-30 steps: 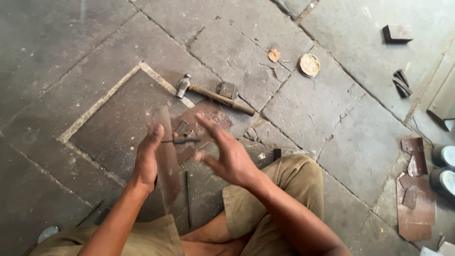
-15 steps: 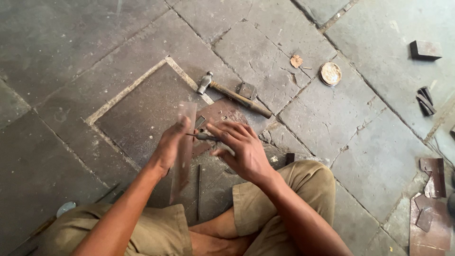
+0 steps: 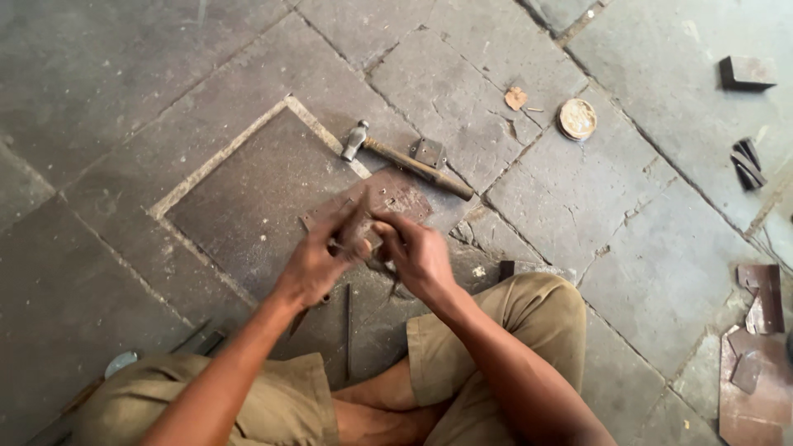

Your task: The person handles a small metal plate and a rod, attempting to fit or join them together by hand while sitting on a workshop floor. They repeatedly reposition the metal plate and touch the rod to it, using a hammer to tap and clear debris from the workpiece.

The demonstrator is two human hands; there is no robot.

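My left hand (image 3: 318, 266) grips a long, narrow metal strip (image 3: 357, 216), held nearly edge-on above the floor. My right hand (image 3: 423, 258) is closed next to it, fingers pinching a small dark metal tool (image 3: 387, 274) against the strip. The two hands touch just above a rusty flat plate (image 3: 396, 196) lying on the stone floor. A wooden-handled hammer (image 3: 405, 160) lies just beyond the plate, with a small square metal piece (image 3: 428, 152) beside its handle. My legs are folded under my arms.
A thin rod (image 3: 348, 330) lies on the floor between my knees. Farther off are a round tin lid (image 3: 576, 118), a dry leaf (image 3: 515, 98), a metal block (image 3: 746, 73), a dark folded piece (image 3: 747, 163) and rusty scraps (image 3: 760, 363) at the right edge.
My hands have come together: the right hand, open and apart a second ago, has closed in against the strip. The view has shifted so the hammer sits more to the right.
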